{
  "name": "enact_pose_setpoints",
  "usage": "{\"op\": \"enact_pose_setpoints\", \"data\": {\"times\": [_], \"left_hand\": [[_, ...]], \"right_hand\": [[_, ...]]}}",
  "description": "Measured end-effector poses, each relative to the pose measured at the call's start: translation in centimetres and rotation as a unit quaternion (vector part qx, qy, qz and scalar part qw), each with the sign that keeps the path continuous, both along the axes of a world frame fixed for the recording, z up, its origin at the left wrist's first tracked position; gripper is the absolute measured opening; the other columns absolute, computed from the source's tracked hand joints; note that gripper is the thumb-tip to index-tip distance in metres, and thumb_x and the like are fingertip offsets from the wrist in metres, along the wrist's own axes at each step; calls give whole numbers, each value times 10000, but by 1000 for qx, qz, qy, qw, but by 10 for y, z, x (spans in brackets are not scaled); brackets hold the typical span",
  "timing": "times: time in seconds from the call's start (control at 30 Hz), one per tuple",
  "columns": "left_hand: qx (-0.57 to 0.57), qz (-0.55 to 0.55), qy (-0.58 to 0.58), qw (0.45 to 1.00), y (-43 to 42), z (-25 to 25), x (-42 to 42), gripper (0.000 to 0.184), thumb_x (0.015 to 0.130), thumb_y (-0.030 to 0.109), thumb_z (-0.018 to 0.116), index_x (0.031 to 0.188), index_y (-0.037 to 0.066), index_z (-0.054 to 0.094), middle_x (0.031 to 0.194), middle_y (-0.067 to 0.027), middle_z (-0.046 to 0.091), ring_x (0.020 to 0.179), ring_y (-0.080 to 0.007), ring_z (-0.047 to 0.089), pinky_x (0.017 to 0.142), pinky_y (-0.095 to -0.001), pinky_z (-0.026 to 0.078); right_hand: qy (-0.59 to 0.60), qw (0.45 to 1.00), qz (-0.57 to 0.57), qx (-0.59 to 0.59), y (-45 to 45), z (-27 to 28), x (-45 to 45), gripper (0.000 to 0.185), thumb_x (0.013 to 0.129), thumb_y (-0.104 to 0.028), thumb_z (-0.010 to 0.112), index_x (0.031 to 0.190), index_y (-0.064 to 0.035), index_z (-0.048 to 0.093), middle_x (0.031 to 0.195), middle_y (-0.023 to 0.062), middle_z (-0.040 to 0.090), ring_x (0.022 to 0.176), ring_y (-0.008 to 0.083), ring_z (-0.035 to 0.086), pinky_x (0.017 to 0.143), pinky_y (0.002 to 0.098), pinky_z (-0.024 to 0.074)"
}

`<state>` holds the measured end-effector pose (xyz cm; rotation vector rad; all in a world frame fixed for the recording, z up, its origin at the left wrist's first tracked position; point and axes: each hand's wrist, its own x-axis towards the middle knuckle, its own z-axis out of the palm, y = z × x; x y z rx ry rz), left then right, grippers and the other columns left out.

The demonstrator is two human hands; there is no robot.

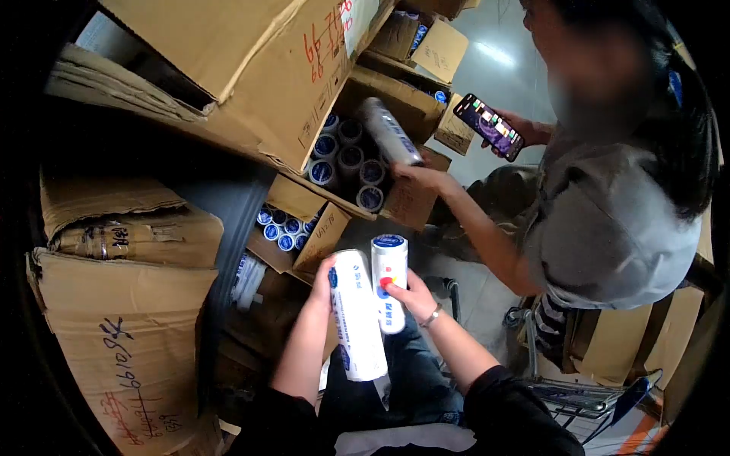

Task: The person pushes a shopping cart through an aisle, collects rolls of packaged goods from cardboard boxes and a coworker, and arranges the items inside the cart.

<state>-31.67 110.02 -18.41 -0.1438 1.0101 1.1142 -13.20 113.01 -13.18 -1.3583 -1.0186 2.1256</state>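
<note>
My left hand [325, 283] is wrapped around the side of a long white cylindrical pack [359, 319] with blue print. Beside it, a shorter, slimmer white cylindrical pack [390, 266] with a blue round end and red and blue marks is gripped in my right hand [414, 298]. Both packs stand close together above my lap, slightly tilted. What is inside them cannot be seen.
Another person's hand holds a grey-wrapped cylindrical pack [389, 131] over an open carton [414, 194] of similar packs; their other hand holds a phone [490, 127]. A smaller carton [323, 237], a large carton [122, 327] and a metal cart [585, 403] surround me.
</note>
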Motion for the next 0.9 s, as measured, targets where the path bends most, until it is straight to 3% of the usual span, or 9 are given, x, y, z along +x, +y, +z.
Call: {"op": "enact_pose_setpoints", "data": {"times": [0.07,0.27,0.33,0.47,0.57,0.73,0.77,0.87,0.9], "left_hand": [[-4,19,-14,1000,-5,-1,-5,431,714,417,456,928,49,521,822,-87,571,726,-202,557,665,-308,451],[-19,33,16,999,-19,-3,-13,477,720,417,425,993,33,502,882,-114,568,780,-229,553,708,-336,445],[-24,27,7,999,-14,0,-11,493,722,415,419,1012,24,497,906,-123,566,801,-235,551,722,-339,443],[19,33,11,999,-25,-1,-18,541,713,426,417,1038,0,489,947,-132,559,831,-252,543,750,-359,436],[17,38,3,999,-22,-5,-20,615,670,493,390,1028,3,487,913,-129,565,789,-233,557,671,-341,461],[21,56,-5,998,-12,-2,-23,664,641,524,401,1036,-3,481,912,-163,561,783,-244,554,652,-324,458],[68,42,-6,997,-9,-2,-24,658,641,523,414,1031,-3,482,917,-167,558,787,-245,553,658,-325,458],[124,34,-9,992,-11,2,-25,654,643,533,445,1024,2,477,933,-172,547,805,-237,549,679,-329,461],[184,9,-2,983,-5,1,-33,670,647,555,439,1039,12,469,952,-165,540,822,-235,545,696,-335,462]], "right_hand": [[-109,984,30,136,12,-11,-4,589,556,-301,714,995,6,468,974,149,533,898,223,523,785,321,403],[-181,874,-60,447,71,-14,-56,621,455,-164,740,988,-36,449,908,135,509,865,287,508,756,341,413],[-222,865,-67,444,101,-18,-68,595,457,-182,740,963,-26,469,907,134,520,856,276,520,747,333,419],[-102,926,-88,352,106,-7,-69,551,517,-286,735,931,-8,501,889,130,578,829,217,563,741,311,429],[-67,961,-107,247,99,-7,-66,515,572,-310,710,932,-4,506,885,133,584,823,213,570,733,312,434],[-101,958,-90,252,111,-22,-64,467,588,-275,702,919,-7,510,873,124,586,809,210,571,722,302,440],[-87,958,-82,262,113,-19,-60,455,585,-263,699,914,-11,511,866,124,586,805,206,571,722,303,440],[-123,948,-25,294,112,23,-55,444,564,-243,684,897,-9,507,855,120,585,788,190,570,713,302,442],[-164,909,43,381,112,45,-47,462,556,-264,684,897,-5,511,854,120,585,784,185,570,706,298,442]]}}
